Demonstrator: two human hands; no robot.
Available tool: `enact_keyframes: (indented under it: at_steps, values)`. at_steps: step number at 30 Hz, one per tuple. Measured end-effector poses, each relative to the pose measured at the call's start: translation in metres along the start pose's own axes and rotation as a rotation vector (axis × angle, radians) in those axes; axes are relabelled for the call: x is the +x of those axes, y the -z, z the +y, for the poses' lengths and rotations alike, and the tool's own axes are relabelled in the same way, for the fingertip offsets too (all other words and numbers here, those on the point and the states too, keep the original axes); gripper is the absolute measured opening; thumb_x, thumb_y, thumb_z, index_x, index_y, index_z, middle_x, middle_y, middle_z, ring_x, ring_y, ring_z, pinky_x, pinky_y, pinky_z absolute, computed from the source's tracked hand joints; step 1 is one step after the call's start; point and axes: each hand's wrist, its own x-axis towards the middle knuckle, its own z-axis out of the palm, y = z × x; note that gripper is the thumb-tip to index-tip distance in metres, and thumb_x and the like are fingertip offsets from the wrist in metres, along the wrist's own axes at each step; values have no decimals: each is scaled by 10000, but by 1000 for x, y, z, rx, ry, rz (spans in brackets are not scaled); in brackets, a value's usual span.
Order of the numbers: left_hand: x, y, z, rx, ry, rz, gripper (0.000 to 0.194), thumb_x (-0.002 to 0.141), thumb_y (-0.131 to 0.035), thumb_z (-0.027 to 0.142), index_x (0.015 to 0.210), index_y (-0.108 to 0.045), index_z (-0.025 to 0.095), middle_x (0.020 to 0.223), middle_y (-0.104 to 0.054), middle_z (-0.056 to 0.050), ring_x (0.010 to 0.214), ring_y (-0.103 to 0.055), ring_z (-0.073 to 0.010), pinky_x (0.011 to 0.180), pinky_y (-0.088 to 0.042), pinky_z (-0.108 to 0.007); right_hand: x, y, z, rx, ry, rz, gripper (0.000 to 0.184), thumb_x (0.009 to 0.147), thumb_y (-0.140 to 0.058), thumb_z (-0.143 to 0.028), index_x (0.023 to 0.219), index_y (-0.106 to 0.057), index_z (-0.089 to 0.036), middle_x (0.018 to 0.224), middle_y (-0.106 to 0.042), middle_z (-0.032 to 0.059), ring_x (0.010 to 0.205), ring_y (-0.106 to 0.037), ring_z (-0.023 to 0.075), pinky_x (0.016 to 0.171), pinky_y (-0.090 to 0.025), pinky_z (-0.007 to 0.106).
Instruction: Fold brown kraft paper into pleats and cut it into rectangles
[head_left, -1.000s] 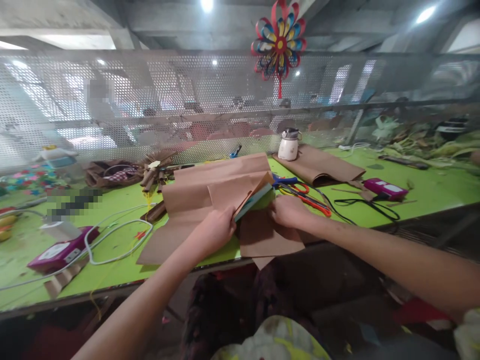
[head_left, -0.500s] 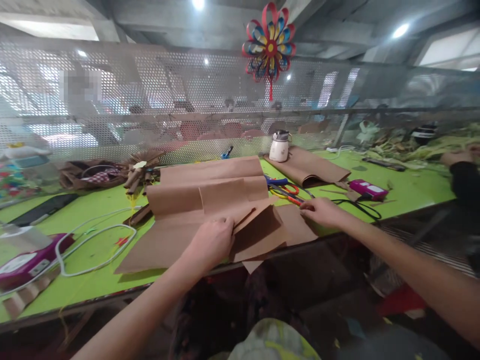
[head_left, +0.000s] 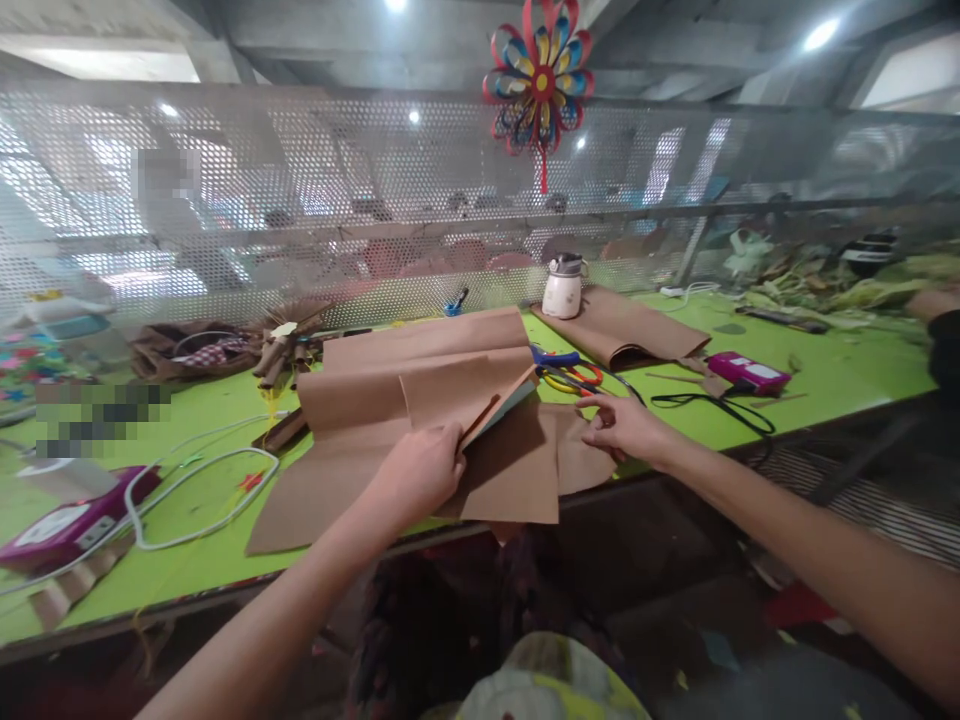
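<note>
Several layers of brown kraft paper (head_left: 352,490) lie on the green table, partly folded. My left hand (head_left: 424,465) is closed on a folded piece of the paper, fingers pressed on its raised edge. A narrow bluish-grey face (head_left: 506,408) shows along that fold; what it is I cannot make out. To the right, my right hand (head_left: 626,430) hovers over a small brown paper piece (head_left: 581,455), thumb and forefinger apart and nothing held. Just behind this hand lie tools with blue handles (head_left: 555,358) and orange-yellow handles (head_left: 589,374), partly hidden by the paper.
A white flask (head_left: 562,290) stands by a folded brown sheet (head_left: 630,335). Purple power strips sit at left (head_left: 82,515) and right (head_left: 750,372), with a looped white cable (head_left: 202,540). Paper rolls (head_left: 281,362) lie behind. Another person's hand (head_left: 934,303) shows at far right.
My right hand has moved slightly left, away from the tool handles, and its fingers have parted. The folded paper beside my left hand has shifted, its front flap flatter and the bluish-grey strip now showing.
</note>
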Motion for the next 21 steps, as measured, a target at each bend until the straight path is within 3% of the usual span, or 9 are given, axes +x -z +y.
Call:
enact_keyframes:
  at_steps: [5,8,11,15,18,21]
  values:
    - [-10,-12,17,34,28,28,158,871,-411,235,925,-536,157,893,-649,-124,821,-631,-271,684,-465,-349,-1,-10,-4,17,-20,30,523,615,-663,-144,1124,-543,-133,540,-508,-87,355,-427,69,327,-357,204]
    - [-13,-15,24,32,37,73,133,854,-446,228,926,-529,154,930,-630,-129,890,-609,-281,738,-467,-363,-8,-11,-11,-18,-78,44,494,603,-648,-121,1088,-555,-126,501,-497,-81,354,-429,75,312,-293,190]
    - [-12,-14,27,13,91,82,144,867,-417,212,948,-522,157,911,-626,-123,861,-613,-272,676,-469,-343,-15,-9,-15,8,-108,14,501,605,-632,-134,1096,-537,-118,454,-468,-88,350,-409,80,312,-236,180]
    - [-9,-14,32,-15,149,51,171,875,-394,206,972,-526,153,909,-630,-132,858,-617,-269,645,-467,-331,-12,-15,-12,47,-57,-31,487,616,-634,-196,1091,-545,-137,490,-455,-90,380,-436,94,335,-284,197]
    - [-8,-14,33,-30,148,42,189,875,-396,201,989,-537,147,933,-634,-139,862,-615,-266,663,-470,-342,-1,-17,-5,-53,20,-26,416,641,-631,-238,1044,-580,-148,502,-458,-81,385,-435,95,367,-314,213]
    - [-10,-13,30,-26,56,46,185,854,-462,248,972,-563,149,947,-634,-135,866,-604,-268,705,-472,-361,7,-5,-1,-317,102,-93,293,674,-636,-282,945,-649,-169,492,-472,-61,403,-442,101,413,-322,226]
